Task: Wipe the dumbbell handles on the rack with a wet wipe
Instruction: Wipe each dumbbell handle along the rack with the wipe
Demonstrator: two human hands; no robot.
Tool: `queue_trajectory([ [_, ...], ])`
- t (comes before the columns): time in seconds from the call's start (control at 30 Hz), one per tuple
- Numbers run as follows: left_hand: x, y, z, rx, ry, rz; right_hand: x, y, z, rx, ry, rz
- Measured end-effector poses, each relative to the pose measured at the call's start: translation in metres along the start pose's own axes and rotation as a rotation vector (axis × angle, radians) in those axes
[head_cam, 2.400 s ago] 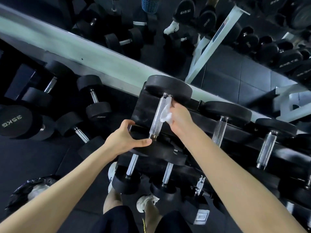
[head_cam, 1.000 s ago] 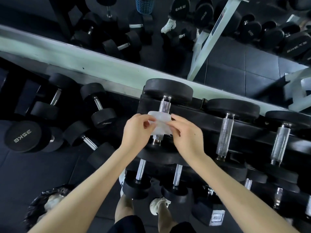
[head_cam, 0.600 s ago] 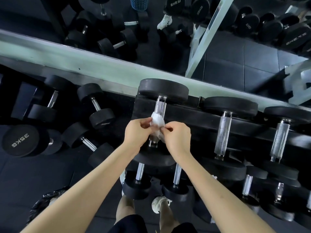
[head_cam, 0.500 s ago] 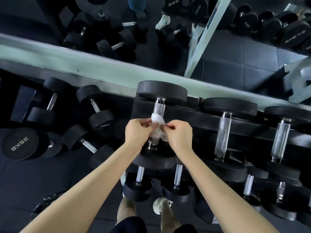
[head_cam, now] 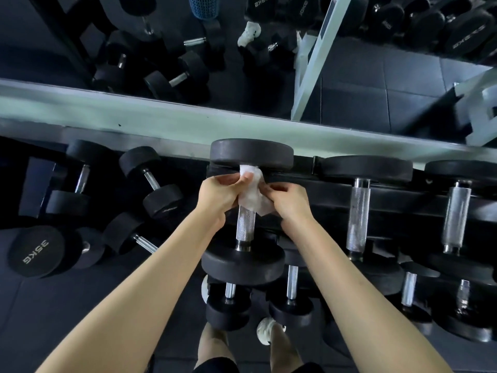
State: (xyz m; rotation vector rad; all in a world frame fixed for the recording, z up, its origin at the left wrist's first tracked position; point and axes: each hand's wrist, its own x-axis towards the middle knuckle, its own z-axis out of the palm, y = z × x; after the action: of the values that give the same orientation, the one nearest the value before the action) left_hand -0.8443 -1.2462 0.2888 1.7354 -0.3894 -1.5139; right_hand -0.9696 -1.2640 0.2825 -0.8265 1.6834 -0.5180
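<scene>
A white wet wipe [head_cam: 252,191] is wrapped around the far end of a knurled chrome dumbbell handle [head_cam: 245,224] on the top tier of the black rack [head_cam: 398,196]. My left hand [head_cam: 217,196] pinches the wipe from the left and my right hand [head_cam: 289,200] pinches it from the right, both closed on it over the handle. The near half of the handle is bare. Black round heads sit at each end of this dumbbell [head_cam: 243,263]. Two more chrome handles [head_cam: 359,215] [head_cam: 455,214] lie to the right on the same tier.
Lower rack tiers hold smaller dumbbells [head_cam: 228,305]. Loose dumbbells lie on the dark floor at left, one marked 35KG [head_cam: 35,251]. A pale ledge [head_cam: 134,117] runs under a mirror behind the rack. My legs and shoes [head_cam: 265,331] stand below.
Both hands took the wipe, bunched it around the handle and slid it from the handle's middle up to the far end near the head.
</scene>
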Motion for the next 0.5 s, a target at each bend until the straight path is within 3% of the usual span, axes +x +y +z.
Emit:
queue_trajectory([
  [0.13,-0.012,-0.010,-0.004,0.154,0.023,0.036,-0.014,0.012,-0.006,-0.067,-0.061,0.091],
  [0.27,-0.014,-0.005,0.002,0.249,0.078,0.101,-0.011,0.007,-0.006,-0.002,-0.004,0.104],
  [0.37,-0.001,0.002,0.010,0.170,0.173,0.089,0.000,-0.004,0.001,0.137,0.046,0.124],
  [0.5,0.003,0.001,0.009,0.073,0.124,0.034,0.002,0.004,0.002,0.165,0.018,0.140],
])
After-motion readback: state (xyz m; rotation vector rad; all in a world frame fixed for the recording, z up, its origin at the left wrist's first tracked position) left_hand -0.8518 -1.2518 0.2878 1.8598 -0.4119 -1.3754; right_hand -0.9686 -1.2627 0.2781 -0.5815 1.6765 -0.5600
